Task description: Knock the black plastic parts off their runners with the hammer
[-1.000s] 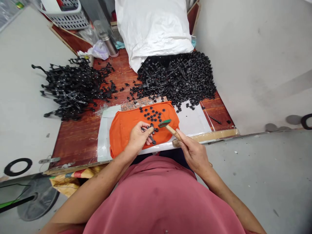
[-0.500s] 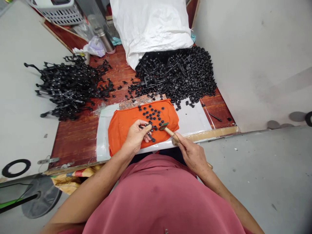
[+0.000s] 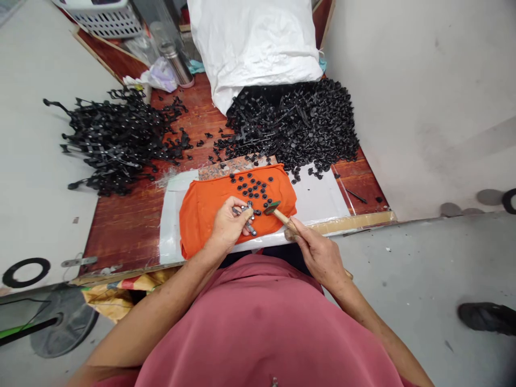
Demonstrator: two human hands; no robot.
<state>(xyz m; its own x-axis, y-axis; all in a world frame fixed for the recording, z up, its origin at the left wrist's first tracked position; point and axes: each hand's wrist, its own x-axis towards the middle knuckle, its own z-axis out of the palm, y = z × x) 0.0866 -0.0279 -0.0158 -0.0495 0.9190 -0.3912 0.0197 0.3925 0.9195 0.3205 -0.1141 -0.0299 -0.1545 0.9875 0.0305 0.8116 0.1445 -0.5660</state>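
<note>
My left hand (image 3: pixel 230 221) is closed, pinching a dark branched plastic part (image 3: pixel 250 228) with round ends over an orange cloth (image 3: pixel 205 209). Part of the piece is hidden behind the fingers. My right hand (image 3: pixel 321 250) is wrapped round the wooden handle of a small hammer (image 3: pixel 282 216). The hammer's head, with a green patch, hovers at or just over the cloth, to the right of the piece; whether it touches I cannot tell. Several small round black plastic pieces (image 3: pixel 256 188) lie scattered on the cloth beyond both hands.
Behind the cloth, a big heap of black plastic pieces (image 3: pixel 298 123) spills from a white sack (image 3: pixel 258 43). Another heap of branched black parts (image 3: pixel 121 134) lies left. A steel flask (image 3: pixel 177 64) and a white basket (image 3: pixel 107 21) stand behind. At right, a dark shoe (image 3: pixel 486 318) shows on the floor.
The branched part in my left hand has turned slightly and now catches more light. My right hand and hammer stay nearly in place. A dark shoe has appeared at the right.
</note>
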